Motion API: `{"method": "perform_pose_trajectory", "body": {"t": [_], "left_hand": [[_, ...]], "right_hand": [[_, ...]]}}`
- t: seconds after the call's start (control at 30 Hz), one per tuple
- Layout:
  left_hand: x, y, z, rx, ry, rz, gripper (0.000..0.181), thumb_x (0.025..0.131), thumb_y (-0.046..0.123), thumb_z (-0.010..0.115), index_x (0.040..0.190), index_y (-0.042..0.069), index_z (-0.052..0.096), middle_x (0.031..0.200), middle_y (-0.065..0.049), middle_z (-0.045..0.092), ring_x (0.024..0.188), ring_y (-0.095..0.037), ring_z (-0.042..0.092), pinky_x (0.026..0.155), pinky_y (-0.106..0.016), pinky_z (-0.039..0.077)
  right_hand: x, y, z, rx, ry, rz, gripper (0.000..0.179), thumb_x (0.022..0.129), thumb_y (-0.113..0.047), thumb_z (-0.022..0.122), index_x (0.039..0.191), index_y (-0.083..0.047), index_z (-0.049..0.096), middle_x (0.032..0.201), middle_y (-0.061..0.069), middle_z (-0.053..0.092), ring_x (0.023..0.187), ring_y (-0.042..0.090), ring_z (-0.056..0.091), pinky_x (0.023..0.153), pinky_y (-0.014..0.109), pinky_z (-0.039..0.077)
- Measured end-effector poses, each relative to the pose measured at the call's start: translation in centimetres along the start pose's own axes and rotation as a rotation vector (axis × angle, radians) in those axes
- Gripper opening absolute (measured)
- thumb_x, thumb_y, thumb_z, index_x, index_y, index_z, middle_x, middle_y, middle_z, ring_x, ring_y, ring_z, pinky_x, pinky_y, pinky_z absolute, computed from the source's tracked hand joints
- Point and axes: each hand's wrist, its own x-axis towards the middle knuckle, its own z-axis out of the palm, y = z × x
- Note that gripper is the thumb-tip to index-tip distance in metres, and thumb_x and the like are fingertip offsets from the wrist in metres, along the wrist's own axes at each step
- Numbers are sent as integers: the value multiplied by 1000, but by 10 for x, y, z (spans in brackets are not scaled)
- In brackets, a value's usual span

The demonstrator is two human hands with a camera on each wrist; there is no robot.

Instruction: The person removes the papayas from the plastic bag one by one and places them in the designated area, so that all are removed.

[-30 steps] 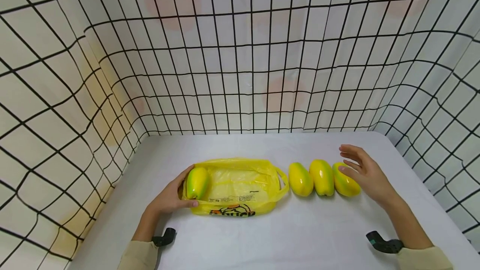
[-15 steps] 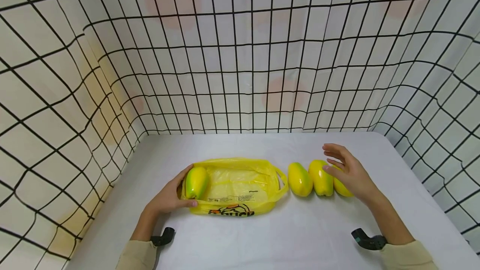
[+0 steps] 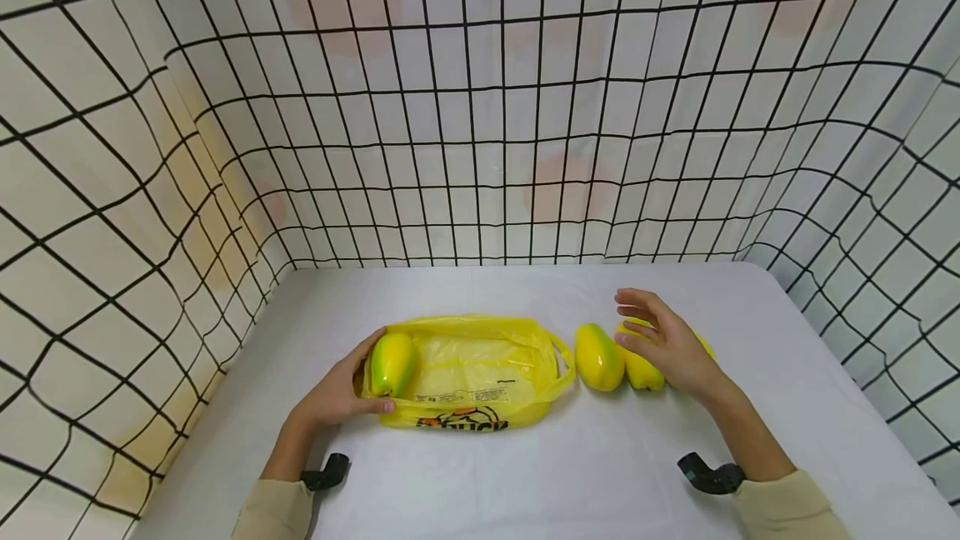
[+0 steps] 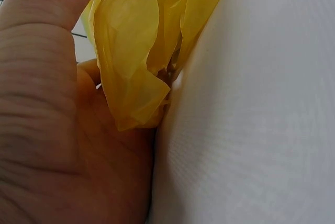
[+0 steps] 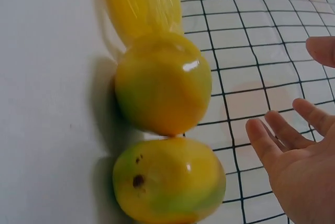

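Note:
A yellow plastic bag (image 3: 525,417) with black print lies with its mouth spread open. One yellow-green mango (image 3: 393,363) sits inside at its left end. My left hand (image 3: 333,390) holds that end, thumb over the front rim and fingers behind; in the left wrist view the bag's crumpled film (image 4: 131,51) lies between thumb and fingers. Right of the bag, a mango (image 3: 598,358) stands beside a second mango (image 3: 645,372), partly hidden, and a third (image 3: 705,344), mostly hidden. My right hand (image 3: 667,348) hovers over these with fingers spread, holding nothing.
A white cloth covers the table (image 3: 570,473). Black wire grid (image 3: 517,140) over white sheeting stands behind it and along both sides. The bag's handle loop (image 3: 564,365) reaches close to the nearest loose mango. Each wrist wears a dark camera mount (image 3: 708,473).
My right hand has moved left, from over the rightmost mango to over the middle one. My left hand, the bag and the mangoes have stayed in place.

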Motion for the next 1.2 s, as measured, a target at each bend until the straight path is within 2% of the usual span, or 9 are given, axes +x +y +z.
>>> {"method": "perform_pose_trajectory", "body": {"t": [0.17, 0.37, 0.67, 0.87, 1.03, 1.2], "left_hand": [[2, 1, 0, -4, -6, -2, 117, 65, 53, 85, 156, 33, 14, 160, -3, 25, 146, -31, 26, 116, -63, 20], [1, 0, -2, -11, 6, 14, 115, 67, 51, 85, 156, 34, 13, 161, -4, 24, 146, -33, 25, 115, -65, 20], [1, -1, -3, -8, 9, 14, 115, 66, 52, 84, 155, 35, 14, 161, -4, 25, 146, -33, 26, 115, -64, 20], [-1, -1, -2, -9, 16, 1, 116, 65, 51, 85, 156, 33, 14, 160, -5, 25, 146, -33, 26, 115, -64, 20], [-2, -1, -1, -21, 15, 6, 115, 66, 50, 85, 156, 33, 14, 160, -6, 26, 146, -34, 25, 115, -65, 20], [-2, 0, 0, -29, 20, 10, 114, 66, 49, 85, 155, 34, 15, 160, -6, 26, 146, -34, 26, 115, -65, 20]], "right_hand": [[7, -3, 11, 15, -34, 4, 59, 95, -27, 63, 146, -22, 35, 151, 5, 37, 136, 30, 41, 108, 40, 40], [20, -14, 32, 63, -66, 3, 59, 93, -32, 66, 145, -26, 37, 149, -1, 39, 135, 28, 43, 108, 42, 42], [36, -29, 64, 100, -120, 12, 58, 91, -35, 67, 142, -30, 39, 148, 1, 41, 135, 30, 44, 110, 50, 40], [40, -35, 80, 100, -156, 32, 58, 91, -39, 66, 142, -32, 38, 147, 2, 42, 134, 33, 45, 108, 49, 42], [40, -38, 87, 144, -155, 42, 58, 91, -36, 67, 141, -32, 39, 146, 0, 42, 135, 31, 45, 109, 48, 42], [41, -39, 96, 169, -172, 62, 58, 90, -40, 68, 140, -36, 40, 147, -1, 41, 134, 31, 46, 108, 46, 43]]}}
